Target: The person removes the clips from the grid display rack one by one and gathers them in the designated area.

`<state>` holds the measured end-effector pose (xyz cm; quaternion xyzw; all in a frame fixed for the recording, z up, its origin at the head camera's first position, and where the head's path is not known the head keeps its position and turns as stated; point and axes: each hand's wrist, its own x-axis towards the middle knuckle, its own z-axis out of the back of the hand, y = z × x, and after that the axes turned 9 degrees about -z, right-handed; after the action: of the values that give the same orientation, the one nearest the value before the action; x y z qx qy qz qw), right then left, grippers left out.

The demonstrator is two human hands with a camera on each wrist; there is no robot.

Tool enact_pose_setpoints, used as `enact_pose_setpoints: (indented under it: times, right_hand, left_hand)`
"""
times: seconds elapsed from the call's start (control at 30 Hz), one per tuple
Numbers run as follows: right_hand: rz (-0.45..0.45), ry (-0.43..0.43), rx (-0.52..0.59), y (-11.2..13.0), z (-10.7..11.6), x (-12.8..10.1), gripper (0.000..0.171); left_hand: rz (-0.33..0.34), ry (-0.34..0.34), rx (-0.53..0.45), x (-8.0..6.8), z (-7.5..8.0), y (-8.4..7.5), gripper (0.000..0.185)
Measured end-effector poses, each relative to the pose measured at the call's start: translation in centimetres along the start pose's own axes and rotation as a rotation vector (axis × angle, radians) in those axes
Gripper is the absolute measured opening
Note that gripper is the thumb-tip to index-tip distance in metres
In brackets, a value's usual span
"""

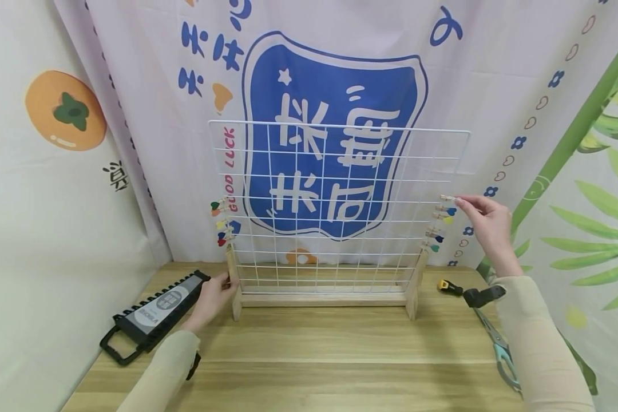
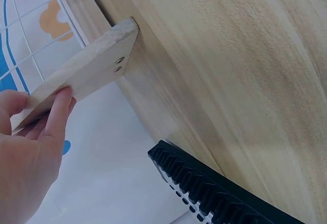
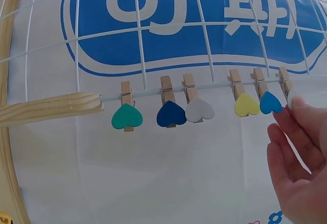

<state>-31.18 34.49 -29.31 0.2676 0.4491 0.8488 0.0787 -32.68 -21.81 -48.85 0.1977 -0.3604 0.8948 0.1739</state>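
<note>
A white wire grid panel (image 1: 340, 200) stands upright in a wooden stand (image 1: 321, 298) on the wooden table (image 1: 314, 366). My left hand (image 1: 213, 297) grips the stand's left post (image 2: 82, 75), thumb on one side and fingers on the other (image 2: 56, 116). Small wooden clips with coloured hearts hang on both side edges of the grid. My right hand (image 1: 481, 217) pinches the top clip (image 1: 448, 198) on the right edge. Along that wire in the right wrist view sit teal (image 3: 126, 116), dark blue (image 3: 171, 114), grey (image 3: 199, 110), yellow (image 3: 247, 104) and blue (image 3: 270, 103) heart clips; my fingertip (image 3: 296, 102) covers the last one's heart.
A black tool holder rail (image 1: 151, 315) lies on the table left of the stand. Scissors (image 1: 500, 346) and a small yellow-and-black object (image 1: 445, 285) lie at the right. Printed fabric backdrops close off the back and both sides.
</note>
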Motion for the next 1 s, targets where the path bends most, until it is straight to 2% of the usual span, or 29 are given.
enact_pose_setpoints:
  times: [0.6,0.8,1.0]
  right_hand:
    - [-0.049,-0.022,0.002,0.0,0.1,-0.1,0.043]
    - [-0.083,-0.022,0.044,-0.4,0.6,-0.1,0.041]
    - [-0.069,-0.027,0.064,-0.8,1.3,-0.7,0.036]
  left_hand:
    - [-0.001,0.001,-0.002,-0.1,-0.2,-0.2,0.012]
    - [-0.013,0.001,0.000,-0.1,-0.1,-0.2,0.012]
    - [-0.006,0.000,-0.002,-0.2,0.2,-0.4,0.011]
